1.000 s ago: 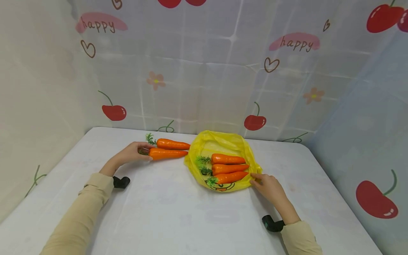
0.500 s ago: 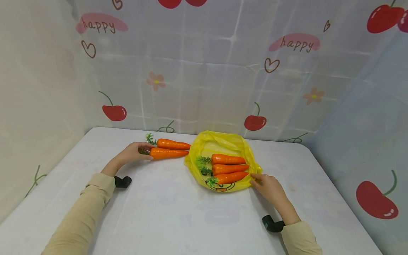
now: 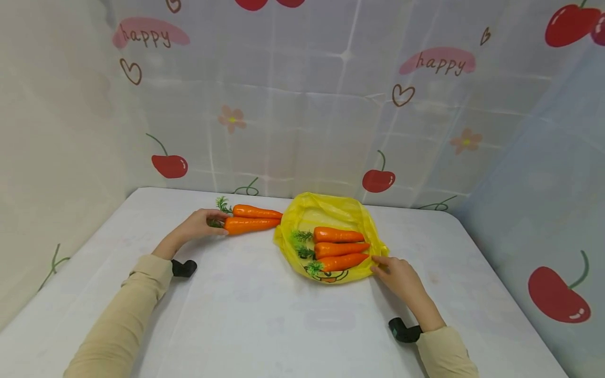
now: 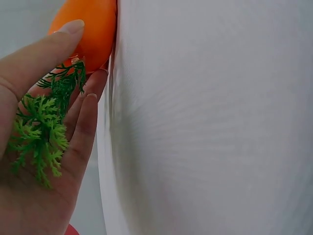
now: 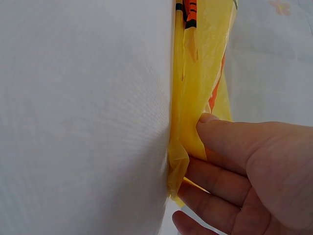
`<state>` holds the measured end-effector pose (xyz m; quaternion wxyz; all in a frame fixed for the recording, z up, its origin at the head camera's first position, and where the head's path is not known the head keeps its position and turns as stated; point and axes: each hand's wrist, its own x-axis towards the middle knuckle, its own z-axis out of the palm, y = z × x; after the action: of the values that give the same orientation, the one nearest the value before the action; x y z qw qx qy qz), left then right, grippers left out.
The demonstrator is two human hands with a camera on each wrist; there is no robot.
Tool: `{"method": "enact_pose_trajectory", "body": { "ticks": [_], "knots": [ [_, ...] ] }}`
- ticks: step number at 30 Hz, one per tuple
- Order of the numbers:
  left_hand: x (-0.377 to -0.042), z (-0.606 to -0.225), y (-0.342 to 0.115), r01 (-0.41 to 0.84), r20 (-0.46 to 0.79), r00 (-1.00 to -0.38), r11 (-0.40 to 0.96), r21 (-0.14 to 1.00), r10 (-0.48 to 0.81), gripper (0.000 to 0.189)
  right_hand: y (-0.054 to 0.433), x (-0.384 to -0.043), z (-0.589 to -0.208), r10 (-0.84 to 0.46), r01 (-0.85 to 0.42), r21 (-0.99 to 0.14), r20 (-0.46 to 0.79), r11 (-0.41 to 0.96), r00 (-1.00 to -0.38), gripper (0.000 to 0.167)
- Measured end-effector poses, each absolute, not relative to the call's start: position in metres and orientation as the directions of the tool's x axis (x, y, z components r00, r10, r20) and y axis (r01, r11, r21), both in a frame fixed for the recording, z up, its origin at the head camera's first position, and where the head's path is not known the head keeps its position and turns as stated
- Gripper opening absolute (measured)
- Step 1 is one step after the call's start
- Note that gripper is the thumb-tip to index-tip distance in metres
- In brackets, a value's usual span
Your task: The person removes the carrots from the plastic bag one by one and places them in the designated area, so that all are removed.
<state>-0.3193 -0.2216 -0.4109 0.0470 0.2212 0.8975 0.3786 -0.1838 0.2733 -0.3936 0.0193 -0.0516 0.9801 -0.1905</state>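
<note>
Carrot (image 3: 250,225) tilted slightly (left hand (image 3: 200,227) grips its top).

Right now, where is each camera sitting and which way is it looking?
Head view: sits on the person's head, looking forward and down at the table, the yellow bag with three carrots, both sleeves and both hands.
Left wrist view: sits on the left wrist, looking along the left hand gripping a carrot by its leafy end.
Right wrist view: sits on the right wrist, looking at the right hand, whose fingers pinch the bag's edge.
Head and right wrist views share the yellow bag.
</note>
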Motion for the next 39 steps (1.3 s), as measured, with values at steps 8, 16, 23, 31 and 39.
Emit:
{"method": "enact_pose_trajectory", "body": {
  "ticks": [8, 16, 23, 31, 39],
  "knots": [
    [-0.318, -0.408, -0.222, 0.339, 0.078, -0.910, 0.625, 0.703, 0.406, 0.048, 0.273, -0.184, -0.394, -0.112, -0.102, -0.374, -0.003, 0.922, -0.994, 0.039],
    [-0.313, -0.404, -0.226, 0.314, 0.060, -0.920, 0.634, 0.707, 0.388, 0.048, 0.273, -0.184, -0.392, -0.109, -0.098, -0.373, -0.008, 0.923, -0.994, 0.039],
    [-0.314, -0.407, -0.233, 0.295, 0.046, -0.925, 0.637, 0.712, 0.377, 0.049, 0.273, -0.184, -0.394, -0.105, -0.092, -0.371, -0.016, 0.924, -0.994, 0.039],
    [-0.311, -0.407, -0.237, 0.312, 0.068, -0.921, 0.622, 0.718, 0.384, 0.049, 0.273, -0.183, -0.394, -0.110, -0.098, -0.375, -0.010, 0.922, -0.994, 0.039],
    [-0.308, -0.405, -0.241, 0.321, 0.088, -0.925, 0.635, 0.703, 0.370, 0.058, 0.273, -0.183, -0.392, -0.120, -0.112, -0.374, 0.002, 0.920, -0.993, 0.038]
  ]
}}
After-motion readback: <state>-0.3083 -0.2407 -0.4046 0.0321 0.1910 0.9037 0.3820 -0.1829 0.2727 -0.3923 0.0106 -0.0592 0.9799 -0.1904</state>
